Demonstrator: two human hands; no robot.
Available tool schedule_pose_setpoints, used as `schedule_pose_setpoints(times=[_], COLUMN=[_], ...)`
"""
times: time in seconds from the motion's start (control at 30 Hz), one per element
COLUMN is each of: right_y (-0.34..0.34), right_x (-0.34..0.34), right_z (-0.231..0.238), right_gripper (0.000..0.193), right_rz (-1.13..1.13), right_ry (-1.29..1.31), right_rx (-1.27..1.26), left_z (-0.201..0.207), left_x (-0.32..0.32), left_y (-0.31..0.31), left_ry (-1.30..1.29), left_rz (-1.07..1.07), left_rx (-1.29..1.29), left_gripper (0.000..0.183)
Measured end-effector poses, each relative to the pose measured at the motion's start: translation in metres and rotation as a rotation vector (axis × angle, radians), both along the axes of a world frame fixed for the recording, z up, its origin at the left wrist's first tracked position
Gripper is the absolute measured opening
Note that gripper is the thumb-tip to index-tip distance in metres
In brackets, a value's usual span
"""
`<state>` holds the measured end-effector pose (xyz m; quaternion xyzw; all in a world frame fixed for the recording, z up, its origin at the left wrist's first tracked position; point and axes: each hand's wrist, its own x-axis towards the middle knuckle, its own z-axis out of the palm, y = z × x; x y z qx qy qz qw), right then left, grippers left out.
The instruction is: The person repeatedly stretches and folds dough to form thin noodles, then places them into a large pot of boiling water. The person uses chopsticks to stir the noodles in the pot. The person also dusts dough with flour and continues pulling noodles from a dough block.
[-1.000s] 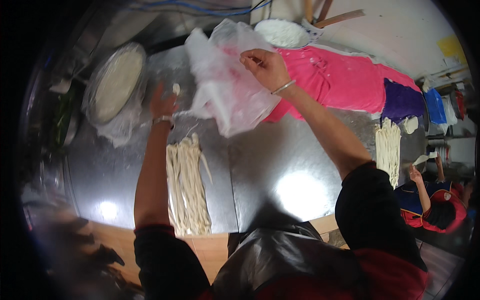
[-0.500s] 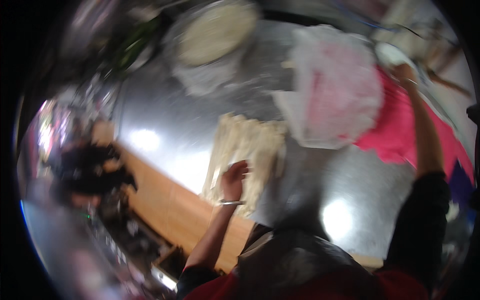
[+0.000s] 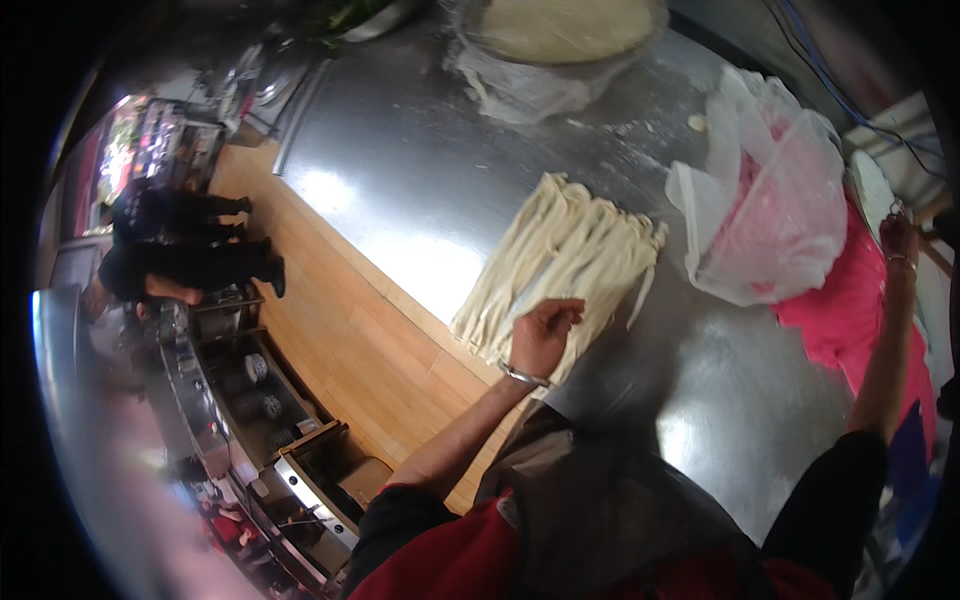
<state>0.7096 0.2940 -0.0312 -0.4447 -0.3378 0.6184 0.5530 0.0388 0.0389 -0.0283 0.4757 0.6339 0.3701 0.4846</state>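
A row of pale, flat dough noodles (image 3: 590, 250) lies side by side on the steel table. My left hand (image 3: 543, 335), with a bracelet at its wrist, hangs over their near end, fingers loosely curled and tips apart, holding nothing that I can see. Stretched out to the far right, my right hand (image 3: 898, 237) is at a white dish (image 3: 873, 190). Its fingers are drawn together, with a bit of white at the tips; what they hold is too small to name. A pink cloth (image 3: 835, 318) lies under my right forearm.
A clear plastic bag with something pink inside (image 3: 775, 220) sits right of the noodles. Far back stands a wide bowl of pale dough (image 3: 565, 30) above crumpled plastic. White powder streaks the steel table (image 3: 400, 130). Two people in dark clothes (image 3: 185, 240) stand on the wooden floor (image 3: 330, 290) at left.
The view has turned and sharpened, so the noodles and bag appear further right. My left hand stays over the noodles; my right hand stays at the white dish, its fingers now closer together.
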Motion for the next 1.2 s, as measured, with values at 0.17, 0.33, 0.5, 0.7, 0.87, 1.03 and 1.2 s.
schedule_pose_setpoints(times=[0.17, 0.33, 0.5, 0.7, 0.87, 1.03, 1.2], right_y=[-0.219, -0.362, -0.371, -0.387, -0.356, -0.244, -0.134], right_x=[-0.064, -0.181, -0.266, -0.267, -0.316, -0.326, -0.329], right_z=[0.014, -0.005, 0.0, 0.004, -0.009, 0.014, 0.062], right_gripper=[0.023, 0.009, 0.016, 0.025, 0.038, 0.046, 0.051], right_rz=[-0.158, -0.585, -0.005, -0.346, 0.04, -0.197, -0.178], right_ry=[0.398, 0.417, -0.274, -0.747, -1.097, -1.276, -1.357], right_rx=[-0.105, -0.443, -0.476, -0.725, -0.048, 0.298, 0.335], left_z=[-0.008, -0.002, -0.01, -0.022, -0.041, -0.049, -0.031], left_x=[-0.027, -0.046, -0.021, -0.01, 0.028, 0.115, 0.174], left_y=[0.021, 0.058, 0.079, 0.084, 0.12, 0.192, 0.188], left_ry=[-0.152, -0.129, -0.238, -0.193, -0.116, 0.187, 0.016], left_rz=[-0.004, 0.095, -0.012, -0.176, -0.19, -0.128, -0.241], left_rx=[0.025, -0.118, -0.135, -0.165, 0.198, 0.336, 0.17], left_gripper=[0.023, 0.022, 0.024, 0.02, 0.039, 0.118, 0.058])
